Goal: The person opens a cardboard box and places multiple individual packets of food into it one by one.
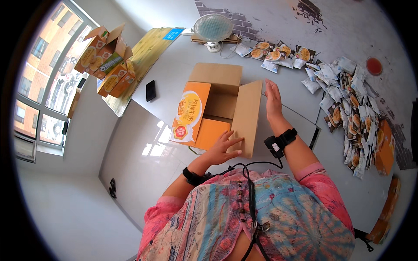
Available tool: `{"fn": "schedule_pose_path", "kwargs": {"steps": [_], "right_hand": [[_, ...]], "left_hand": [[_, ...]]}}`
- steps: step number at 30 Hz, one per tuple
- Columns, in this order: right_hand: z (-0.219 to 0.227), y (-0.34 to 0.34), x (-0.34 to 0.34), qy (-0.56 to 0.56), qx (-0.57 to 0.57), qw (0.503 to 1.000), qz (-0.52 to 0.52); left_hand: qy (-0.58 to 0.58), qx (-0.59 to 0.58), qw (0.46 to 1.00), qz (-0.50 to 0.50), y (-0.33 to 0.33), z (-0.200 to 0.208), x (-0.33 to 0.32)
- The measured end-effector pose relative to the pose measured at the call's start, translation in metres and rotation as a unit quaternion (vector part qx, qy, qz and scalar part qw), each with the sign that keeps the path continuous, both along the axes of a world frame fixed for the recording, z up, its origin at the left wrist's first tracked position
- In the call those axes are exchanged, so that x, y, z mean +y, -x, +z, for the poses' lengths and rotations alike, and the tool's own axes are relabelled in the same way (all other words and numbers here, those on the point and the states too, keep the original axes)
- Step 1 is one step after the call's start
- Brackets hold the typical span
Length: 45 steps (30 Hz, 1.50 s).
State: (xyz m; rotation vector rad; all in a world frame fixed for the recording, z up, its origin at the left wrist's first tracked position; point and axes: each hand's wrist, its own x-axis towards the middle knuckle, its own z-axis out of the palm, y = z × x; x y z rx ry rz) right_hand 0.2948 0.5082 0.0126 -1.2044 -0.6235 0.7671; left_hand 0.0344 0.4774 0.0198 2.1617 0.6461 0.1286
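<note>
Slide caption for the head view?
Left hand and right hand at an open orange carton, sachets heaped to the right.

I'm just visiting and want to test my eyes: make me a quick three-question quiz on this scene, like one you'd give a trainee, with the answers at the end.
1. Which appliance stands beyond the open box in the middle?
A) a kettle
B) a fan
C) a toaster

2. True or false: the black phone lies to the left of that open box.

3. Which of the person's hands is nearer the big pile of packets?

Key:
1. B
2. True
3. The right hand
</note>
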Motion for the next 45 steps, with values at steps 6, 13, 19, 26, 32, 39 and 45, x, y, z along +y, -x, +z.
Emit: {"fn": "schedule_pose_path", "kwargs": {"steps": [6,13,19,26,32,39,45], "right_hand": [[0.022,0.02,-0.033,0.053,-0.323,0.928,0.179],[-0.053,0.067,-0.022,0.095,-0.62,0.7,0.342],[-0.065,0.074,-0.028,0.132,-0.662,0.665,0.318],[-0.05,0.085,-0.03,0.185,-0.658,0.653,0.326],[-0.046,0.087,-0.028,0.217,-0.621,0.677,0.33],[-0.052,0.097,-0.015,0.232,-0.546,0.76,0.265],[-0.029,0.102,-0.032,0.004,-0.286,0.86,0.423]], "left_hand": [[-0.133,0.08,0.987,-0.042,-0.013,-0.043,-0.011],[-0.066,0.022,0.995,-0.069,-0.007,-0.039,0.011],[-0.082,0.016,0.989,0.118,0.01,-0.063,0.056],[-0.15,0.166,0.944,0.243,0.012,-0.093,0.079],[-0.249,0.178,0.917,0.256,0.014,-0.037,0.067],[-0.262,0.12,0.862,0.416,0.115,-0.025,0.131],[0.187,-0.083,0.855,0.476,0.217,-0.062,0.141]]}}
